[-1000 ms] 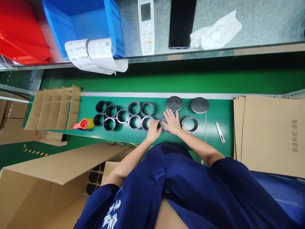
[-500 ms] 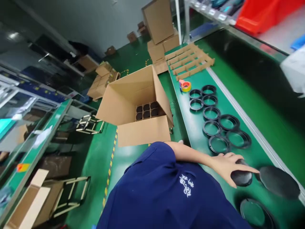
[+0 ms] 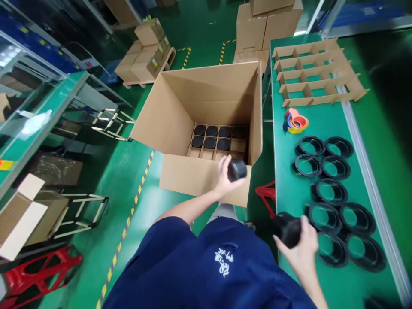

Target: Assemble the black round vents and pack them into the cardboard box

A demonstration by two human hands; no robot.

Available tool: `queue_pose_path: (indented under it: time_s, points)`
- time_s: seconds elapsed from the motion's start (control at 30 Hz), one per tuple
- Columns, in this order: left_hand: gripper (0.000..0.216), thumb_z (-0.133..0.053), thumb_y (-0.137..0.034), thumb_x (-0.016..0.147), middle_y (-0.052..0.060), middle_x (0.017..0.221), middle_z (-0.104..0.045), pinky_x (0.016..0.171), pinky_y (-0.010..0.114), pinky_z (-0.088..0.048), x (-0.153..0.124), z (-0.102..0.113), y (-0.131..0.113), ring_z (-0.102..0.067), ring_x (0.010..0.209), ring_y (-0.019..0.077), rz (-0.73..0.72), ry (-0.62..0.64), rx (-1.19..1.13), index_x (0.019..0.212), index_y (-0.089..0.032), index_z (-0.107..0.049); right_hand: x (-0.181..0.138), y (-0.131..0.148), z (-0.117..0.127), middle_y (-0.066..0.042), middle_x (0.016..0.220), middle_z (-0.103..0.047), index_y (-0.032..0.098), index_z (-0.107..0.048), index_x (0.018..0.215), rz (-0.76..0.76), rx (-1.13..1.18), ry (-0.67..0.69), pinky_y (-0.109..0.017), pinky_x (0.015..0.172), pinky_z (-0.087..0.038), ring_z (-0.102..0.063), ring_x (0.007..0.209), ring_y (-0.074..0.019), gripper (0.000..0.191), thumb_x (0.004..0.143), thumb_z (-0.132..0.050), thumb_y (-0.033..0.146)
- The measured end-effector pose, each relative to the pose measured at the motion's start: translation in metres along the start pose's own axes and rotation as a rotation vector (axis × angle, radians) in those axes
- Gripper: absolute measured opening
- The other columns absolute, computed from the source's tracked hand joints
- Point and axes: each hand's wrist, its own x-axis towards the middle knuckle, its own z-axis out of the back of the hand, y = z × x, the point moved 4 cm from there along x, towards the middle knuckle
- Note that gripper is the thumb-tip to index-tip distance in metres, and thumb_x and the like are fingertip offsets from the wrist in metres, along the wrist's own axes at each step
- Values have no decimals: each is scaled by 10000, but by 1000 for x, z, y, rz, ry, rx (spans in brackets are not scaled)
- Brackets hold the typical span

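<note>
My left hand [image 3: 227, 178] is closed around a black cylindrical part [image 3: 237, 170], above the front flap of an open cardboard box [image 3: 202, 174]. My right hand [image 3: 304, 246] grips another black cylindrical part [image 3: 287, 229] at the workbench's left edge, beside several black rings. Inside the box, a cardboard divider [image 3: 195, 152] forms square cells. Black round parts [image 3: 210, 143] fill several cells in the rear rows, while bare cardboard shows in cells of the front row. Shadow hides the box's right rear corner.
Black rings [image 3: 330, 192] lie in groups on the green workbench [image 3: 289, 167]. Further back are a tape dispenser [image 3: 298, 123] and a loose cardboard divider grid [image 3: 317, 75]. A red stool [image 3: 266, 195] stands between box and bench. Stacked cartons [image 3: 141, 60] rest on a pallet behind.
The view has swung from the bench toward the box. One hand was at black parts lying on the bench; now both hands hold one each, the left one over the box flap.
</note>
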Motion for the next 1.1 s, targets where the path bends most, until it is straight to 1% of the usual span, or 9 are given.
queue_pose_path:
  time_s: [0.07,0.17,0.3,0.47,0.6,0.73,0.87,1.0,1.1]
  points:
    - [1068,-834,-457,754,170,1609,-269,1282,533,-250,45,40,55,-282,1542,343,258,-118,127,1620,-303,-228,37,58,-47,-168,1482,-417,318,-136,1674,104,62,131,-698,1059,-476,-464,1378,-466,1146,746,-747,601]
    - [1084,-855,-432,726,155,1625,-267,1263,531,-272,108,93,140,-305,1531,366,637,-133,319,1618,-333,-247,105,147,-103,-176,1582,-310,279,-127,1672,194,149,318,-634,1130,-424,-383,1438,-419,1116,775,-744,523]
    - [1127,-856,-453,705,174,1647,-231,1226,565,-308,152,143,231,-272,1538,434,957,0,463,1634,-350,-227,232,215,-192,-189,1607,-214,285,-87,1668,68,110,273,-627,1156,-349,-323,1453,-442,1188,721,-773,496]
    - [1151,-858,-458,672,173,1614,-255,1250,518,-298,150,183,288,-298,1531,417,979,105,394,1640,-334,-248,367,172,-341,-238,1604,-194,297,-144,1652,-488,-149,353,-569,1168,-297,-374,1410,-465,1204,683,-838,463]
    - [1175,-876,-469,621,140,1583,-295,1267,510,-285,132,213,310,-364,1501,385,971,175,355,1627,-351,-280,414,116,-411,-223,1626,-166,334,-142,1645,-482,-295,379,-566,1183,-257,-357,1425,-453,1222,668,-861,479]
    - [1164,-856,-507,628,130,1588,-294,1273,513,-277,122,230,326,-342,1515,379,1008,255,412,1625,-348,-276,421,73,-441,-279,1614,-171,209,-106,1660,-364,-362,384,-607,1200,-208,-276,1465,-453,1188,759,-785,579]
    - [1141,-855,-501,620,132,1595,-298,1261,498,-299,125,219,342,-337,1507,401,1013,425,520,1610,-340,-312,418,49,-444,-313,1601,-173,103,-137,1655,-207,-461,374,-611,1211,-199,-231,1475,-443,1055,888,-632,634]
    - [1147,-859,-511,617,155,1648,-245,1224,564,-327,131,196,356,-277,1525,455,1047,607,619,1608,-351,-303,419,51,-438,-277,1645,-124,160,-139,1666,5,-536,382,-659,1206,-187,-152,1507,-447,979,923,-609,591]
    - [1168,-879,-489,599,178,1673,-217,1192,623,-331,135,177,364,-229,1533,482,1043,715,671,1604,-350,-300,415,63,-445,-216,1708,-58,196,-173,1669,136,-557,429,-701,1208,-145,-44,1550,-430,810,979,-541,410]
